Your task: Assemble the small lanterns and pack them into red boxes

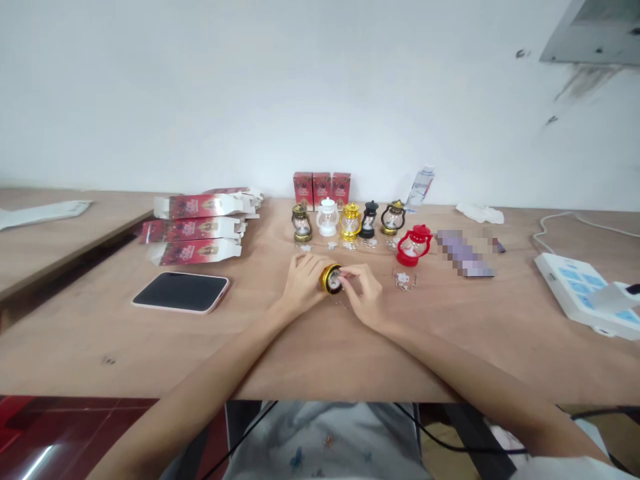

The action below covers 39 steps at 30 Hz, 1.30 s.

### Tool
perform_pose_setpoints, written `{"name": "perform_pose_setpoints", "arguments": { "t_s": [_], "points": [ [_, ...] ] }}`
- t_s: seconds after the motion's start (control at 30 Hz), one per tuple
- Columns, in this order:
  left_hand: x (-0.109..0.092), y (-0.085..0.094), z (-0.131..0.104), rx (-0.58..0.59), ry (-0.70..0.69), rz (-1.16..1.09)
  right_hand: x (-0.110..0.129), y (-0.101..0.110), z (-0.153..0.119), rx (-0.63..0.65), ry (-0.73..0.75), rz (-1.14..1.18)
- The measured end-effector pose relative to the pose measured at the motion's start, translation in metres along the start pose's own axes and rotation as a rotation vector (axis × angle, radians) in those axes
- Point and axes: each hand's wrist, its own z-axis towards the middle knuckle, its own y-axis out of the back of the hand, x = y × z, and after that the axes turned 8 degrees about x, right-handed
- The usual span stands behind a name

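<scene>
**At a wooden surface (325, 360), a gold piece (330, 279) is cradled between two bare hands**

From where I stand, the left hand (303, 283) grips the round gold piece along its side, while the right hand (364, 293) brings thumb and fingertips together at its open-looking face; whether they pinch some tiny part there, I cannot tell. The likeliest mishap is a slip: the metal-bright side looks smooth and curved, and a push from the right could twist it out of the left fingers. Anything small at that face could also drop out, since it is turned partly toward the sitter rather than flat upward. Just below, a thin wire (341, 305) lies loose on the surface, where a sliding wrist might sweep it aside; the small parts (403, 280) near the red lantern (414, 245) seem as easy to scatter.

The gold piece sits near the middle of the surface, in front of a row of miniature lanterns (327, 219). It is shiny yellow-gold around the outside, with a dark ring inside the rim and a pale, greyish centre, its finer detail too small to make out.
</scene>
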Motion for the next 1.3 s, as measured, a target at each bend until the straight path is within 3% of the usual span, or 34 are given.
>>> {"name": "perform_pose_setpoints", "arguments": {
  "t_s": [0.23, 0.73, 1.03, 1.3],
  "points": [
    [0.002, 0.001, -0.002, 0.043, 0.078, 0.04, -0.012, 0.001, -0.001, 0.083, 0.093, -0.115],
    [0.0, -0.002, -0.001, 0.066, 0.05, 0.109, -0.007, 0.008, 0.001, 0.121, 0.145, -0.074],
    [-0.002, -0.006, -0.001, 0.05, 0.062, 0.136, -0.01, 0.003, 0.001, -0.037, 0.062, -0.045],
    [-0.006, -0.007, -0.001, 0.023, 0.044, 0.113, -0.007, 0.005, 0.002, -0.021, 0.021, -0.004]
  ]
}}
